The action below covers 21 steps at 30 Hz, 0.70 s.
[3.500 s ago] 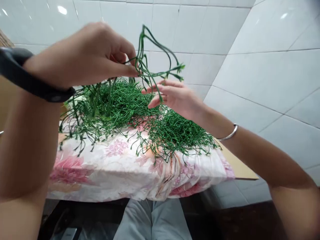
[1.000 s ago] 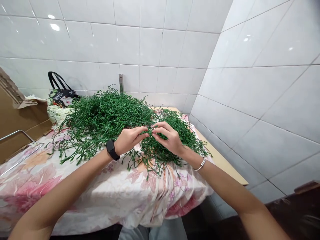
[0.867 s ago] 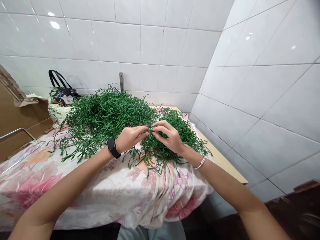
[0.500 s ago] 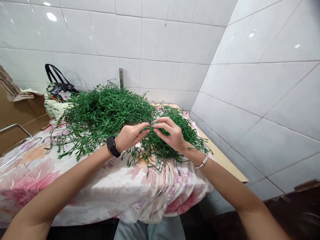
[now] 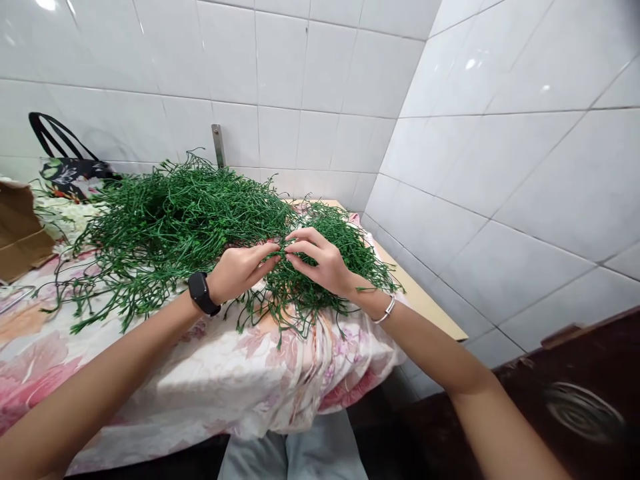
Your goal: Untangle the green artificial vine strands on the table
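Note:
Two heaps of thin green artificial stems lie on the table, a large heap (image 5: 190, 207) at the left and a smaller heap (image 5: 345, 240) at the right. Between and just in front of them my hands meet almost fingertip to fingertip. My left hand (image 5: 243, 267), below a black wristband, pinches a green stem between thumb and fingers. Facing it, my right hand (image 5: 320, 260) pinches the same small green piece, its fingers bent and a silver bangle on the wrist. The exact spot between the fingertips is too small to make out.
A floral cloth (image 5: 210, 373) covers the table, bunched at its front edge. Far left stand a cardboard box (image 5: 23, 233), white flowers (image 5: 70, 217) and a floral bag (image 5: 75, 177). Tiled walls (image 5: 300, 80) close off the back and right. A bare board edge (image 5: 425, 293) shows at right.
The view has turned to the right, so everything sits further left in the picture. Both hands keep their pinch at nearly the same place over the stems.

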Available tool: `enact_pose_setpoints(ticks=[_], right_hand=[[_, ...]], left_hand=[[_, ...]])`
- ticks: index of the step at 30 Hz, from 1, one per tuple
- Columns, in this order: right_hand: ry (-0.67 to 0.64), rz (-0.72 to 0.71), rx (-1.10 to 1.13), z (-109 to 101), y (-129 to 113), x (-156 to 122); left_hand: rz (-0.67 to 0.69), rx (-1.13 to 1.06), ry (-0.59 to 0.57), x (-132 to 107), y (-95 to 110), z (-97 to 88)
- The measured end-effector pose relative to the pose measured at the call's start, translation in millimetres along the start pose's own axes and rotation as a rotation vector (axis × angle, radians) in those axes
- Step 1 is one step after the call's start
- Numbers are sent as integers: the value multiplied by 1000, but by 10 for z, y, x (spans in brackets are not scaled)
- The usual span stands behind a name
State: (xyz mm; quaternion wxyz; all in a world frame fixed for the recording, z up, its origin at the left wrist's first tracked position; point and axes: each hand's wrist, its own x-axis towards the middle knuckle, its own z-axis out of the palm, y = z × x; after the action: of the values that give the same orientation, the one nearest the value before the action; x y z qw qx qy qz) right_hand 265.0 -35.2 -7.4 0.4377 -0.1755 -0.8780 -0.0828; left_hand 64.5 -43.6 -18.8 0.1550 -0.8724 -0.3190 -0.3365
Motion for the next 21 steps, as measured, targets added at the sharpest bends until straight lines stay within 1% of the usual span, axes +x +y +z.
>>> enact_pose_setpoints(ticks=[7,11,21], right_hand=[[-19,23,15,10,-1,-6],[-12,4,23,17,6,-11],[-8,-19,19,24,21,-17]], left_hand=[[29,32,13,-8,-13,21],[47,42,28,-10,-20,26],[47,51,2,-9,-32,26]])
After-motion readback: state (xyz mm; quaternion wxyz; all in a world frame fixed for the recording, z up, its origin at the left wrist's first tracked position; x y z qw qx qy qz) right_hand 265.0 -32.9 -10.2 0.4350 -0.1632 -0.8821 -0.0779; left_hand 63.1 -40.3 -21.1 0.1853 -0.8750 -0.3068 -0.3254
